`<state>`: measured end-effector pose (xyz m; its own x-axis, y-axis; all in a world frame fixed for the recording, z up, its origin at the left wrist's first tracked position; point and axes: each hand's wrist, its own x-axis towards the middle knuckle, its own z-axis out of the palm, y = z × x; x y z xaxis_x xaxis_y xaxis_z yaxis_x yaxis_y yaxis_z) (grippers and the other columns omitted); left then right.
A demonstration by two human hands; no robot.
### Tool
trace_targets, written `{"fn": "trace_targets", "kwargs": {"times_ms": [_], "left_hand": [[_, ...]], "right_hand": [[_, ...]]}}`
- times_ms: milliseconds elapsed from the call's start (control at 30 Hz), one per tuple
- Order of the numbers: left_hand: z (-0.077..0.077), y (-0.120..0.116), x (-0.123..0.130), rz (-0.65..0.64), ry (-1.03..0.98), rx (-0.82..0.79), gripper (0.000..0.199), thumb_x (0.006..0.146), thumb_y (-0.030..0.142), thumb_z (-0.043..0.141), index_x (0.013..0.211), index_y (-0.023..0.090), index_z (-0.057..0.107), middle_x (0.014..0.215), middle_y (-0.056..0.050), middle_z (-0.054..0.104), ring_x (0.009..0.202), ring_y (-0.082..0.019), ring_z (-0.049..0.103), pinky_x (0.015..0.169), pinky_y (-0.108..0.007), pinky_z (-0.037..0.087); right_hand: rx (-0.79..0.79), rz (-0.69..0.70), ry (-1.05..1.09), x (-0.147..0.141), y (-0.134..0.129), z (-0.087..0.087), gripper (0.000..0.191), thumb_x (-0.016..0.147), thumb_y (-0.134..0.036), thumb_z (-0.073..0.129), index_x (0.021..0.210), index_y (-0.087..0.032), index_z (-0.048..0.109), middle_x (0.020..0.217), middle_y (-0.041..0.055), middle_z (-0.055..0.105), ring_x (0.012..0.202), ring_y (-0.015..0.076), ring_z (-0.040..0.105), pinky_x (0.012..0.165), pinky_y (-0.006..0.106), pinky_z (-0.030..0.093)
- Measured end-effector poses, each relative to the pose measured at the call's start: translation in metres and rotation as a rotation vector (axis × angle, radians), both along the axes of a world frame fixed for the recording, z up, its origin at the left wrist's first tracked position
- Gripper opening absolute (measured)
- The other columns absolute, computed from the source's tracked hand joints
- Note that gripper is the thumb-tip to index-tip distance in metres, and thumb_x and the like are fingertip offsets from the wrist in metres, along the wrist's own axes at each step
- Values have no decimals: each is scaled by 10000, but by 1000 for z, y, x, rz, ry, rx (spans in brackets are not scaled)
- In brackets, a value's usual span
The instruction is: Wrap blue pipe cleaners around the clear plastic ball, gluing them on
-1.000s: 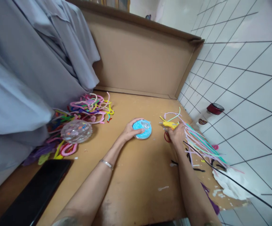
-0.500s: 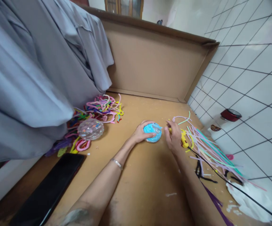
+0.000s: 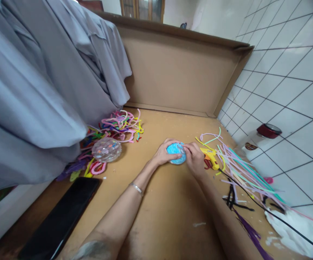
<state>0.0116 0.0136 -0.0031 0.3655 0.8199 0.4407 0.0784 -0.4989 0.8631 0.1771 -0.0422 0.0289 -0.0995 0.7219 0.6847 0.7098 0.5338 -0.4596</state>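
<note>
My left hand (image 3: 164,153) is wrapped round the left side of a small round object (image 3: 176,148), which is covered in coils of bright blue pipe cleaner. Part of its right face shows a clear or greyish surface. At that right edge, the fingertips of my right hand (image 3: 194,157) are pinched together on the end of the blue pipe cleaner, mostly hidden by the fingers. Just right of this hand lies a yellow glue gun (image 3: 212,159) with a red trigger and a black cord.
Loose pastel pipe cleaners (image 3: 243,169) lie along the tiled wall, near a red-lidded jar (image 3: 259,139). On the left are a tangled pipe-cleaner pile (image 3: 118,124), a clear faceted bowl (image 3: 106,150) and a black phone (image 3: 64,213). A cardboard panel (image 3: 178,68) stands behind; grey cloth (image 3: 37,90) hangs left.
My right hand has moved left from beside the glue gun to the round object and closed at its right edge. My left hand keeps its hold. The view has shifted slightly.
</note>
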Motion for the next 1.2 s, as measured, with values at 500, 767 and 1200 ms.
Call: {"fn": "trace_targets", "kwargs": {"times_ms": [500,767,1200], "left_hand": [[10,-8,1,-14,14,-100,633,586,337,822,1158,207,583,1168,-66,596,1110,-249,578,992,-383,450],[11,-8,1,-12,19,-116,640,581,337,824,1157,199,582,1182,-74,601,1110,-250,577,986,-381,451],[10,-9,0,-27,-8,-157,678,571,339,815,1164,206,516,1140,-52,590,1027,-221,575,916,-345,470]], "right_hand": [[-98,74,101,3,3,-2,260,950,-316,408,917,-200,638,865,46,625,835,173,604,762,298,490],[-117,83,97,4,3,0,274,954,-334,405,889,-194,632,850,45,614,819,172,595,744,286,477],[-56,132,16,6,4,1,229,968,-286,412,884,-212,612,839,45,595,807,175,585,725,293,451]]}}
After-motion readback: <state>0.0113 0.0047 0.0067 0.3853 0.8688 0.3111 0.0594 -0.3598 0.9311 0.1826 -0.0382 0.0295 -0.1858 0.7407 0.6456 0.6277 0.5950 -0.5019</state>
